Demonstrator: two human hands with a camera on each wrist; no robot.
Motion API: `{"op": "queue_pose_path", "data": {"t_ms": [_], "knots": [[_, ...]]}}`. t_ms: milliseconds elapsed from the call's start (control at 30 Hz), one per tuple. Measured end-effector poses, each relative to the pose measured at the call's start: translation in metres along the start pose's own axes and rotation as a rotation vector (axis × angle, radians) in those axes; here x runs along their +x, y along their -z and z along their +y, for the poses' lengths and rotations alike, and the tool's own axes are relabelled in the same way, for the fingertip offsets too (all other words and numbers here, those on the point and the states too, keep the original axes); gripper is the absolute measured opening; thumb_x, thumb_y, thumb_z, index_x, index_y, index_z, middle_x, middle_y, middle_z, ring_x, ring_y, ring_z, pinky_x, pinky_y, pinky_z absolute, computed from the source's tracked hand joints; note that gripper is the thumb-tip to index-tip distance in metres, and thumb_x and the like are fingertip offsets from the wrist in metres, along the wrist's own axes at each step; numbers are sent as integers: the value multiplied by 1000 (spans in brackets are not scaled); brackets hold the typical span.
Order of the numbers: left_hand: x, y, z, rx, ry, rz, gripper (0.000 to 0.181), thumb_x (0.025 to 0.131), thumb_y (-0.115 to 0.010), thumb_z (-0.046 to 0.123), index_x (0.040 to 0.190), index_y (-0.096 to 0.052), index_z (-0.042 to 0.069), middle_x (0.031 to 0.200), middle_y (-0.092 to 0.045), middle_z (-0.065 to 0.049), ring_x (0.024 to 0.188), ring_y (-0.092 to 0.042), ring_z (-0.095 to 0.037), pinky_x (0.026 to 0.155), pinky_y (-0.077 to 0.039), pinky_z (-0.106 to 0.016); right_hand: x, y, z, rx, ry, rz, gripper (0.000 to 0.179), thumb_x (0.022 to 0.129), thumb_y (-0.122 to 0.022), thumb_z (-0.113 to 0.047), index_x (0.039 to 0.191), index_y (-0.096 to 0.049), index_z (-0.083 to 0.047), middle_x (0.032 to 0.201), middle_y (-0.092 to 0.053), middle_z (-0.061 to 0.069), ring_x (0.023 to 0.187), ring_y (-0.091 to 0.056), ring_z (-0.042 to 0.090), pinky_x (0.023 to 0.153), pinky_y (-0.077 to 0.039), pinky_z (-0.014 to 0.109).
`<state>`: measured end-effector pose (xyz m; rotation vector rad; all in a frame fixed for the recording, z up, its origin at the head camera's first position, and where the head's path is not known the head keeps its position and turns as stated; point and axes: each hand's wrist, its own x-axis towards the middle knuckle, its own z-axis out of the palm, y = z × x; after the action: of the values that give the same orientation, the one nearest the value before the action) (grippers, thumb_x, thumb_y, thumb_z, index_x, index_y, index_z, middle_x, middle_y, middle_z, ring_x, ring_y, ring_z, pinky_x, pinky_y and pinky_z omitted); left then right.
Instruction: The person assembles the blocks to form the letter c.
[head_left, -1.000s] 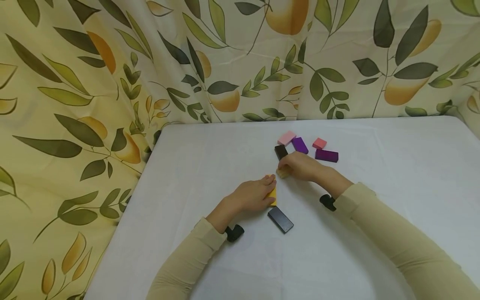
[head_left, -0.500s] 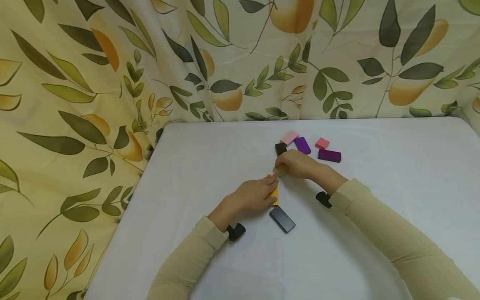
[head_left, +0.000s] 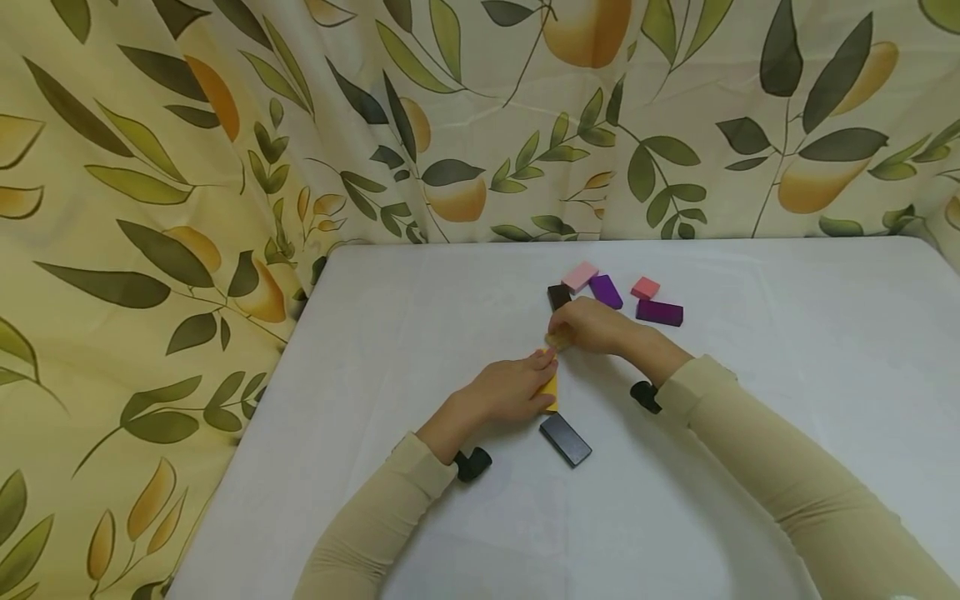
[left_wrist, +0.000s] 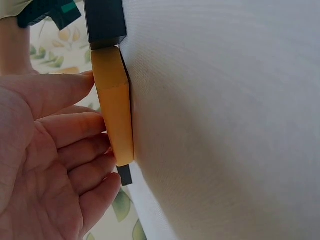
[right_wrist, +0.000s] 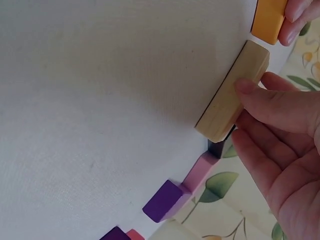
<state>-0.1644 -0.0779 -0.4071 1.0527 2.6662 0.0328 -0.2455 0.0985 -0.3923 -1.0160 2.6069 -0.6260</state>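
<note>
My left hand (head_left: 510, 390) rests its fingers, nearly straight, on a yellow block (left_wrist: 115, 115) lying on the white table. In the left wrist view the thumb and fingertips touch one side of it. My right hand (head_left: 596, 325) pinches a plain wooden block (right_wrist: 232, 95) between thumb and fingers, just beyond the far end of the yellow block. A small gap shows between these two blocks in the right wrist view. A dark grey block (head_left: 566, 439) lies at an angle off the yellow block's near end. Beyond the right hand is a dark brown block (head_left: 558, 297), partly hidden.
At the back lie a light pink block (head_left: 580, 277), a violet block (head_left: 606, 292), a small coral-pink block (head_left: 645, 288) and a dark purple block (head_left: 660, 312). A leaf-and-fruit patterned curtain (head_left: 450, 108) hangs behind and left of the white table (head_left: 420, 300).
My right hand has moved slightly left with the wooden block, closer to the yellow block's far end. The left hand stays on the yellow block. The head view has shifted a little.
</note>
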Motion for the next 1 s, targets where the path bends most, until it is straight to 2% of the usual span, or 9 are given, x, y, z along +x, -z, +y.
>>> {"op": "queue_pose_path", "data": {"t_ms": [533, 567, 667, 767, 800, 1000], "knots": [[-1, 2, 1, -24, 8, 3, 53, 97, -44, 34, 141, -36, 6, 147, -27, -6, 132, -27, -13, 95, -39, -28, 1, -1, -1, 1, 44, 2, 30, 76, -58, 18, 98, -69, 0, 97, -67, 11, 92, -60, 27, 87, -45, 43], [1, -3, -2, -22, -2, 17, 54, 97, -43, 36, 142, -35, 7, 147, -27, -5, 132, -26, -12, 94, -39, -28, 1, -1, -1, -2, 47, 5, 31, 76, -57, 18, 98, -69, 0, 97, -67, 11, 92, -60, 27, 87, -45, 43], [0, -2, -1, -33, -2, 11, 54, 97, -42, 36, 142, -35, 7, 148, -26, -5, 132, -25, -12, 95, -39, -29, -1, -2, -1, -1, 54, 12, 32, 75, -57, 19, 98, -69, 1, 97, -67, 11, 92, -60, 27, 88, -45, 43], [1, -4, -1, -24, -3, 14, 55, 97, -43, 37, 142, -34, 7, 148, -25, -5, 133, -25, -12, 94, -40, -29, -2, -2, -1, 0, 57, 13, 32, 75, -57, 19, 98, -69, 1, 97, -67, 11, 92, -60, 27, 87, -45, 43], [-1, 1, 2, -25, 7, 1, 54, 97, -44, 35, 142, -35, 6, 148, -26, -6, 132, -26, -13, 94, -40, -29, -2, -2, -1, -2, 59, 14, 32, 74, -57, 19, 98, -69, 1, 96, -67, 11, 92, -60, 27, 87, -45, 43], [3, 0, -1, 26, 19, 16, 54, 95, -46, 38, 141, -38, 10, 146, -30, -3, 130, -33, -14, 89, -43, -29, -2, -3, 0, -4, 75, 24, 33, 74, -57, 20, 100, -68, 2, 98, -67, 13, 94, -61, 29, 88, -45, 43]]}}
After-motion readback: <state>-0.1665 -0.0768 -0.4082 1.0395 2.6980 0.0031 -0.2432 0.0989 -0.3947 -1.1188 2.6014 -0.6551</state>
